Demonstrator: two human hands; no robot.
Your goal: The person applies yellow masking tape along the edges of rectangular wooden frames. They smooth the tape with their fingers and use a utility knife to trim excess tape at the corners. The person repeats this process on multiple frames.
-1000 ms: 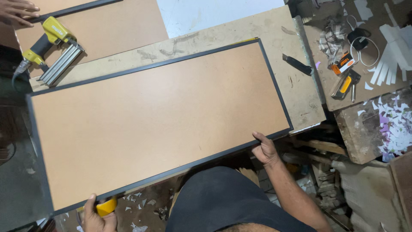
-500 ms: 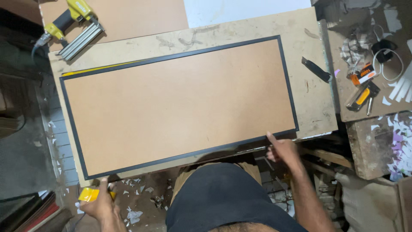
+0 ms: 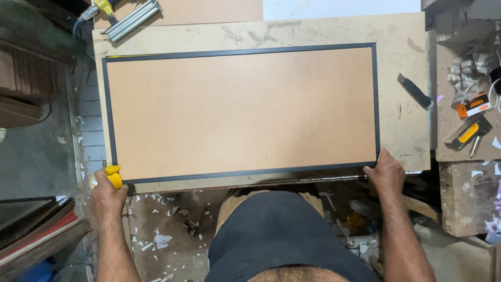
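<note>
The left hand is curled around a yellow tool at the near left corner of the black-framed board. The right hand grips the near right corner, fingers bent over the thin frame. The board, smooth brown fibreboard, lies flat on the pale, scuffed surface. A black knife lies beside it.
</note>
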